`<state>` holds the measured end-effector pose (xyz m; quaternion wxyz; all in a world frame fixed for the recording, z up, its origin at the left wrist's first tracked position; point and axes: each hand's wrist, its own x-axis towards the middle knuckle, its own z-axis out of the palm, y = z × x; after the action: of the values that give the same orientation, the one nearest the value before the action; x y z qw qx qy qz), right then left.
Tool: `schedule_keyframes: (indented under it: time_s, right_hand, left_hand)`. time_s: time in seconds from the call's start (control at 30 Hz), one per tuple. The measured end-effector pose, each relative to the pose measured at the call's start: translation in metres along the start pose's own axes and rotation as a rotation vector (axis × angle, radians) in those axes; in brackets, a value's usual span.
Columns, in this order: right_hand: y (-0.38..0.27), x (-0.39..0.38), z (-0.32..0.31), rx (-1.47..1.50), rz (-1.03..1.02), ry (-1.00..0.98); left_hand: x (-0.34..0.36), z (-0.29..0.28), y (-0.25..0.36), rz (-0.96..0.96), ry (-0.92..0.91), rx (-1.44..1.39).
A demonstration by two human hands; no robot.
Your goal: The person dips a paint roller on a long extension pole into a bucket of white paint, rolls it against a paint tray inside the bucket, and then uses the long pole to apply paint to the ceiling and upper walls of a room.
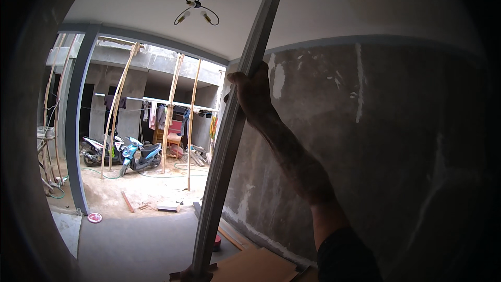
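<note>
A long grey metal bar [229, 130] stands nearly upright from the floor to the ceiling, leaning against the edge of a bare grey plastered wall [376, 141]. My right hand [252, 94] is raised and grips the bar high up, the forearm running down to the lower right. My left hand is out of sight. The bar's foot rests near brown board pieces [255, 266] on the floor.
An open doorway gives onto a sandy yard with parked scooters [138, 156], bamboo poles [117, 109] and hanging laundry [156, 115]. A two-bulb lamp [195, 8] hangs from the white ceiling. A small red tin [217, 242] and wood scraps lie on the concrete floor.
</note>
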<state>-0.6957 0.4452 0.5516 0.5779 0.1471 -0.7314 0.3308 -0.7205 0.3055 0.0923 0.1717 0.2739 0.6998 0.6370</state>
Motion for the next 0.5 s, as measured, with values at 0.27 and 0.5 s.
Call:
schedule_keyframes:
  time_s: [0.27,0.5]
  right_hand:
    - [-0.011,-0.006,-0.053,0.109,0.096,0.056]
    - [0.022,0.014,-0.123,0.101,0.102,0.139]
  left_hand:
    - [0.003,0.054,-0.003,0.166,-0.027,0.008]
    - [0.009,0.098,0.039,0.442,0.045,0.022]
